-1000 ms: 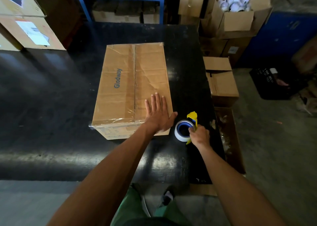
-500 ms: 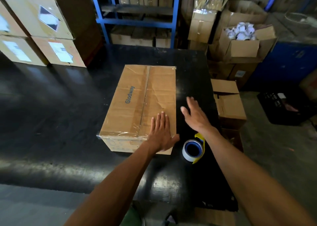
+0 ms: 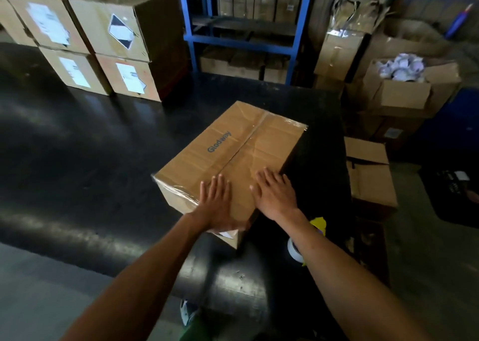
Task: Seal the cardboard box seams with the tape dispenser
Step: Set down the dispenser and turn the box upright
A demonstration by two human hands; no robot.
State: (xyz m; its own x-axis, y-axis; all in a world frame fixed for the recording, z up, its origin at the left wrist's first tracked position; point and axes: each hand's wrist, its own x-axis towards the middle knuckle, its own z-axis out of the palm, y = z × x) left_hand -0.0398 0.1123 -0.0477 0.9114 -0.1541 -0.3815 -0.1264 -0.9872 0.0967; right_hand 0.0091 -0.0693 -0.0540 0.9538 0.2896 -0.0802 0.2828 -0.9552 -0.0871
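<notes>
A brown cardboard box (image 3: 233,149) marked "Glodway" lies on the black table (image 3: 90,159), turned at an angle, with clear tape along its middle seam and near edge. My left hand (image 3: 216,200) lies flat on the box's near end, fingers apart. Beside it my right hand (image 3: 274,193) presses flat on the top near the right corner. The tape dispenser (image 3: 315,233), yellow with a white roll, lies on the table under my right forearm, mostly hidden.
Stacked labelled cartons (image 3: 103,48) stand at the table's far left. A blue shelf rack (image 3: 246,30) is behind. Cartons (image 3: 368,177) and an open box of white rolls (image 3: 404,81) stand on the floor at the right.
My right hand let go of the tape dispenser, left it on the table and came down flat on the box. The box has turned clockwise. My left hand stayed on it.
</notes>
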